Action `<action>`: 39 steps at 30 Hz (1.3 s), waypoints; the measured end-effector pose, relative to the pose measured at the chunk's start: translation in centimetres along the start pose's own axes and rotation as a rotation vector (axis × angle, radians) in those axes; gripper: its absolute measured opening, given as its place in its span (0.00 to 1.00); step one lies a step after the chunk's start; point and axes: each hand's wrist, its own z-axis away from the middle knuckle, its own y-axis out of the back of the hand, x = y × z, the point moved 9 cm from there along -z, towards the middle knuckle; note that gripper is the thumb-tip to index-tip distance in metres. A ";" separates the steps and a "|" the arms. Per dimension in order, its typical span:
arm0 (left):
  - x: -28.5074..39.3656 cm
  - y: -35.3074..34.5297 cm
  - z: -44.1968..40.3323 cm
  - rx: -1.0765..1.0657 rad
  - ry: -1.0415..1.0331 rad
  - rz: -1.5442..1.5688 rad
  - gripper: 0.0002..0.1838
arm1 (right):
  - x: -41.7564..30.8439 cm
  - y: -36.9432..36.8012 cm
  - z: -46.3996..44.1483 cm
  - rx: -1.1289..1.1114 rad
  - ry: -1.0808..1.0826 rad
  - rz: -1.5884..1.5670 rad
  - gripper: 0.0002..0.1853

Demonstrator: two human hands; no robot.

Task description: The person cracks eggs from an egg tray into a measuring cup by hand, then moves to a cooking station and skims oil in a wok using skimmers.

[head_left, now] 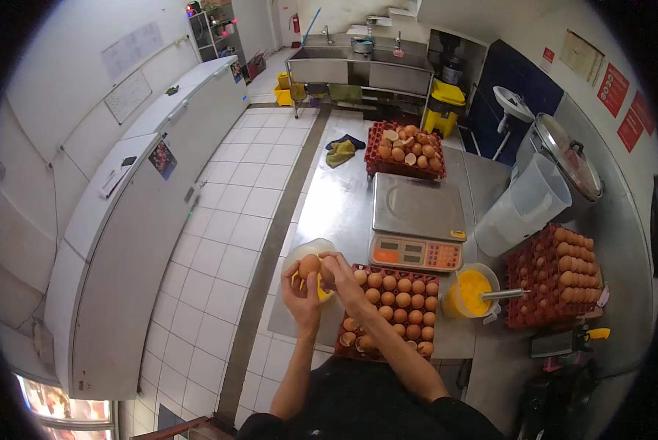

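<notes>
My left hand (300, 302) is closed around a brown egg (310, 264), held over a pale bowl (315, 246) with yellow egg liquid in it. Close beside it, my right hand (346, 284) is curled around what looks like a second brown egg (329, 271), partly covered by the fingers. Under my right forearm lies a red egg tray (382, 270) filled with brown eggs; a few broken shells sit in its near left cells. Both hands hide part of the bowl.
A digital scale (417, 251) stands beyond the tray, with a crate of empty shells (404, 150) behind it. To the right are a jug of beaten egg (469, 293) with a metal tool, stacked egg trays (538, 279) and a tall translucent container (523, 205).
</notes>
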 end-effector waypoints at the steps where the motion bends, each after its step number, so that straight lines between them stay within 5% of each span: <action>1: -0.4 0.1 -0.5 -0.011 0.020 0.034 0.22 | 0.0 0.5 -0.7 -0.049 0.009 0.169 0.14; 5: -1.8 0.6 -2.2 -0.171 0.075 0.018 0.20 | -4.9 -0.6 0.0 -0.159 0.345 0.582 0.21; 17: -0.3 1.0 -7.3 -0.578 0.183 -0.167 0.23 | -7.0 -2.9 -1.8 -0.335 0.462 0.792 0.23; 34: 2.4 0.0 -9.6 -0.749 0.270 -0.202 0.26 | -9.1 -3.0 -2.4 -0.339 0.596 0.761 0.20; 36: 2.4 -0.1 -9.8 -0.765 0.268 -0.209 0.26 | -10.0 -3.7 -1.6 -0.358 0.797 0.884 0.21; 39: 3.1 -0.7 -10.1 -0.873 0.202 -0.274 0.25 | -10.4 -4.2 -1.1 -0.375 0.821 1.057 0.22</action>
